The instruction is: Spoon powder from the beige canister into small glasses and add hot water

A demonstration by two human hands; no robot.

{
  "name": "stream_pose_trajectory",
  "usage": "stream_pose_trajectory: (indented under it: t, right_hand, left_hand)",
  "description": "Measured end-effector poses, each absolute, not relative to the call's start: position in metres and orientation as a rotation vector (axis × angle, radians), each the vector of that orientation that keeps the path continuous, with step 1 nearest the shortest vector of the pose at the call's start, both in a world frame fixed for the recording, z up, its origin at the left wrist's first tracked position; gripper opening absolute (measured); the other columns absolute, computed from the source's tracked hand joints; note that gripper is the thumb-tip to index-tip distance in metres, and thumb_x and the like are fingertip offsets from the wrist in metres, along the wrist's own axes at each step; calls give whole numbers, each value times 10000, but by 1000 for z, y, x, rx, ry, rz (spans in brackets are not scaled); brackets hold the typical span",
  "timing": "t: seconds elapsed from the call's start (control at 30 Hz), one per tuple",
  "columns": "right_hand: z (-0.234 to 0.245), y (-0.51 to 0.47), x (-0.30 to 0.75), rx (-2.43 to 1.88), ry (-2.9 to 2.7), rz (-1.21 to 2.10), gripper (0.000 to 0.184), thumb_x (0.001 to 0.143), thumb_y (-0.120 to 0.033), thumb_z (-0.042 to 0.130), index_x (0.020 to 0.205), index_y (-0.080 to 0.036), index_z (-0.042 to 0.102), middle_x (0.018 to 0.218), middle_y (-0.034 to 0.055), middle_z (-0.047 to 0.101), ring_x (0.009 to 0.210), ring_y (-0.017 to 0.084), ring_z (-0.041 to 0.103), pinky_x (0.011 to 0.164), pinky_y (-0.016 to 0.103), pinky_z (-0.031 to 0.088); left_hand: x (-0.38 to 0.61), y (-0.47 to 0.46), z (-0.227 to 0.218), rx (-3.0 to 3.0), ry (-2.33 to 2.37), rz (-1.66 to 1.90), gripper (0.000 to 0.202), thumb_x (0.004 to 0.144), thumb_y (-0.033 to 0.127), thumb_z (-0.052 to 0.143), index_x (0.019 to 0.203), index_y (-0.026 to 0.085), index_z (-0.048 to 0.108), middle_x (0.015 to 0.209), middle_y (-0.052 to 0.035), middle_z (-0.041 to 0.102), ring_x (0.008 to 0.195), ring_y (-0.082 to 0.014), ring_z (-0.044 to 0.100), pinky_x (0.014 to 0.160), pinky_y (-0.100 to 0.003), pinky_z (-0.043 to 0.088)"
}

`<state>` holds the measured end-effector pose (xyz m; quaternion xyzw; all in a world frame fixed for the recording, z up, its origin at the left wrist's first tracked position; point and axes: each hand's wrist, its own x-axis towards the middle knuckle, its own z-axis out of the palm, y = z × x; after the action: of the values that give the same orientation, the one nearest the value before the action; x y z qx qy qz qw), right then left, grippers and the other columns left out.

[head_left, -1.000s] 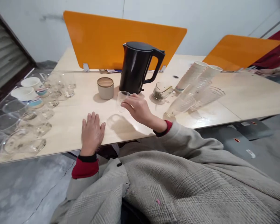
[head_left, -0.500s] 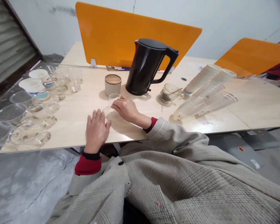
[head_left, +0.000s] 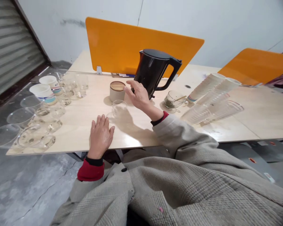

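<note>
My left hand (head_left: 99, 136) lies flat near the table's front edge, fingers stretched out, holding nothing. Raised over the table, my right hand (head_left: 138, 95) has its fingers apart and nothing in them. Its fingertips are beside a grey canister (head_left: 117, 95) with a wooden lid; I cannot tell whether they touch it. A clear plastic cup (head_left: 119, 110) stands in front of the canister, between my hands. Behind my right hand is a black electric kettle (head_left: 153, 67), partly covered by the hand. To the right sits a glass cup (head_left: 172, 101) with dry green leaves and a small spoon in it.
On the left stand several clear plastic cups (head_left: 37, 135) and two paper cups (head_left: 43, 93). Stacked paper cups (head_left: 208, 86) and stacked clear cups (head_left: 217, 110) lie on the right of the table (head_left: 257, 111). An orange divider (head_left: 113, 44) rises behind the kettle.
My right hand has let go of the clear plastic cup and moved up and right to beside the canister. My left hand stays flat on the table. The view has shifted slightly.
</note>
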<state>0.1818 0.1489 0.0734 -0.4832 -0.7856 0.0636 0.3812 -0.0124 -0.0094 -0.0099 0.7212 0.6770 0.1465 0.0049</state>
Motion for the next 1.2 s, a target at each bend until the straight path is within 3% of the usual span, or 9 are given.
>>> stream_pose_trajectory:
  t: [0.13,0.23,0.33,0.5,0.63,0.8,0.93,1.07,1.2]
  right_hand:
    - [69,196,152,-1342,-2023,295,719,1008,-686,594,1520,-181,601,1581,188,593,1435,375,555,1211,535,439]
    - [64,213,133,-1438,-2069,358,794,922,-631,732,1547,-169,569,1606,216,552,1449,405,544,1217,563,438]
    - [61,217,124,-1469,-2077,358,748,864,-593,791,1477,-201,617,1519,198,602,1366,393,604,1169,536,488]
    - [61,224,130,-1500,-2004,241,606,894,-580,759,1342,-182,676,1347,195,672,1236,363,643,1094,502,528]
    - [74,224,154,-1425,-1965,135,625,910,-662,734,1320,-196,664,1253,165,686,1222,354,636,1094,520,530]
    - [109,171,205,-1222,-1979,-15,718,955,-775,612,1423,-230,602,1282,145,639,1304,362,610,1132,567,513]
    - [124,90,232,-1052,-2021,-26,719,941,-754,651,1476,-277,591,1338,127,650,1302,364,616,1136,597,514]
    - [102,31,220,-1053,-2098,118,703,916,-700,703,1447,-244,634,1345,144,669,1256,362,650,1107,584,541]
    - [66,16,196,-1107,-2177,295,759,874,-690,759,1442,-201,641,1346,171,679,1239,356,663,1089,547,564]
  left_hand:
    - [-12,-10,-10,2270,2131,459,592,1066,356,406,1554,58,560,1704,-213,476,1626,-381,406,1331,-613,315]
    - [-12,-11,-9,2268,2139,456,595,1071,364,411,1561,61,557,1709,-208,470,1627,-379,404,1332,-607,319]
    - [-12,-11,-10,2264,2129,463,607,1073,379,416,1568,53,549,1710,-213,463,1630,-381,398,1335,-613,315]
    - [-13,-11,-12,2256,2112,516,604,1076,405,420,1564,78,560,1707,-208,470,1630,-376,401,1336,-627,307]
    - [-14,-10,-15,2232,2085,568,600,1075,409,442,1547,62,572,1699,-224,474,1631,-389,396,1340,-639,298]
    - [-24,-11,-23,2113,1942,909,597,1066,484,496,1517,111,612,1669,-206,526,1616,-375,427,1345,-632,308]
    - [-32,-15,-23,1898,1720,1297,639,1041,604,548,1507,175,636,1620,-166,602,1556,-318,526,1321,-548,399]
    - [-34,-23,-16,1699,1537,1458,685,994,657,626,1510,207,641,1593,-150,634,1478,-297,610,1267,-513,478]
    - [-35,-27,-8,1797,1405,1297,776,892,686,749,1512,232,642,1594,-145,633,1474,-327,610,1253,-531,487]
